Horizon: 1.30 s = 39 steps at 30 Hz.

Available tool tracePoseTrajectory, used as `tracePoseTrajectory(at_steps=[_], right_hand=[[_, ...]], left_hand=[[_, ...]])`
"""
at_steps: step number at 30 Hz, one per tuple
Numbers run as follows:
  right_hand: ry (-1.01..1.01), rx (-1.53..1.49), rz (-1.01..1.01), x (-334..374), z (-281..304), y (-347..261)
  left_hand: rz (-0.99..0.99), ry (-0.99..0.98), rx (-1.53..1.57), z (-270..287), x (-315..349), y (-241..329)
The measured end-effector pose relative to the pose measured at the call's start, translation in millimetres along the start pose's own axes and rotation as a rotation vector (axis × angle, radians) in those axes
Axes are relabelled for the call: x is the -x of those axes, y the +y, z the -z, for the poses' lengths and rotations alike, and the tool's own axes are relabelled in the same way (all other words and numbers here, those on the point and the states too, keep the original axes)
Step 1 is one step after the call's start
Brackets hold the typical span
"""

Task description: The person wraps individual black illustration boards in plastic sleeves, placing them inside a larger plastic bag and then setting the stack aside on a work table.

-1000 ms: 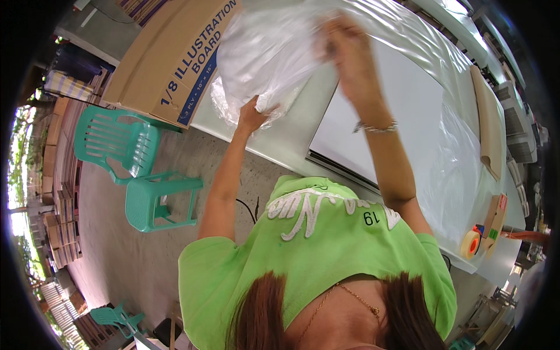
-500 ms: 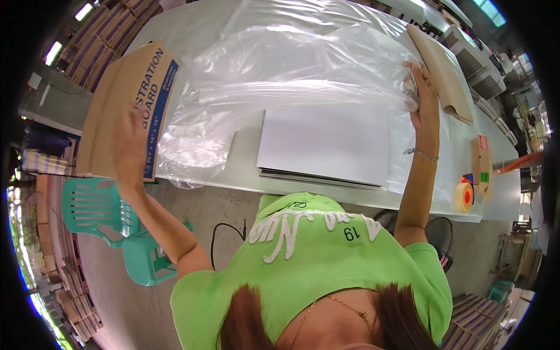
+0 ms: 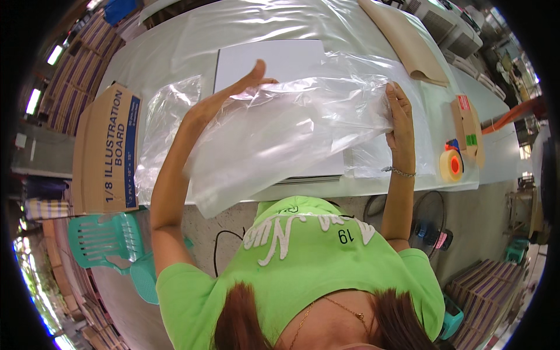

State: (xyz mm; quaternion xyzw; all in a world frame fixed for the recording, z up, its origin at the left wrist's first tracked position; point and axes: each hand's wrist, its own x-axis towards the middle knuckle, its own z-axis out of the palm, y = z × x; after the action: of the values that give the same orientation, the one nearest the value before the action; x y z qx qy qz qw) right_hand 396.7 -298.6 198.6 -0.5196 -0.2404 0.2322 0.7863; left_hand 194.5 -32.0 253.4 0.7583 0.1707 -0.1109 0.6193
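Note:
A clear plastic bag (image 3: 274, 137) stretches between my hands over a stack of white boards (image 3: 315, 165), and its near left corner hangs past the table's front edge. My right hand (image 3: 399, 114) is closed on the bag's right end. At the bag's far edge, my left hand (image 3: 254, 80) has its thumb raised and fingers apart; part of it is hidden by the plastic. Behind that hand lies another white board (image 3: 268, 55), flat on the table. More clear plastic (image 3: 166, 114) spreads between my left arm and the cardboard box.
The cardboard box (image 3: 108, 151) stands at the table's left edge. Brown paper (image 3: 402, 41) lies far right. A tape roll (image 3: 451, 165) and a small carton (image 3: 466, 125) sit at the right. Green plastic chairs (image 3: 108, 242) are on the floor at left.
My left hand has moved from the box to the bag's far edge. The bag has been drawn nearer, over the board stack, uncovering a far white board. My right hand still grips the bag.

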Motion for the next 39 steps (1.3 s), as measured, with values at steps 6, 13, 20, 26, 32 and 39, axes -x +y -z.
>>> tracePoseTrajectory(at_steps=[6,13,20,26,32,39], right_hand=[[0.047,-0.020,-0.040,5,40,5],[0.123,0.020,-0.113,7,46,10],[0.110,0.428,-0.181,17,69,40],[0.067,0.871,0.538,17,-10,4],[-0.435,0.795,0.588,24,-79,-12],[-0.410,0.675,0.606,19,-102,7]], left_hand=[[-0.090,0.178,0.062,-33,1,21],[-0.116,0.061,0.109,-30,-9,20],[-0.126,0.129,0.171,-39,-11,17],[-0.178,0.046,0.215,-44,-12,5],[-0.170,0.038,0.339,-54,-6,8],[-0.127,0.027,0.414,-36,-1,-2]])
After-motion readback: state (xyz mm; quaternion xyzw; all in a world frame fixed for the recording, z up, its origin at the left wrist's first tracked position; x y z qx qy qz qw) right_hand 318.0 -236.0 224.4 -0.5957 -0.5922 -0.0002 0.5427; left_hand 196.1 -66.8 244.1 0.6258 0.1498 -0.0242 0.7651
